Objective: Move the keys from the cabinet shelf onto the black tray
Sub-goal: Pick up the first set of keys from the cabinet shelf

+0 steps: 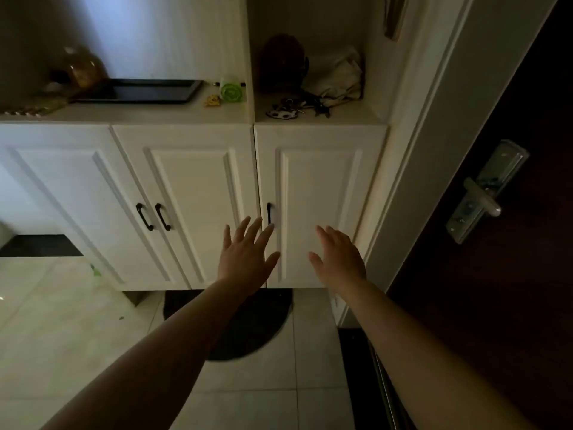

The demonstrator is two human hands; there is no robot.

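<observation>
Both hands are stretched forward in front of the white cabinet doors (316, 212), the left hand (245, 259) with its fingers (263, 235) spread straight and the right hand (339, 259) flat with fingers together, neither holding anything. The keys (286, 108) lie well above and beyond the fingertips, in a dark bunch near the front edge of the open shelf niche (350, 114), just beside a crumpled pale cloth (341, 79). The black tray (139, 91) sits on the counter to the left, apart from the keys, with a green round object (231, 91) between them.
</observation>
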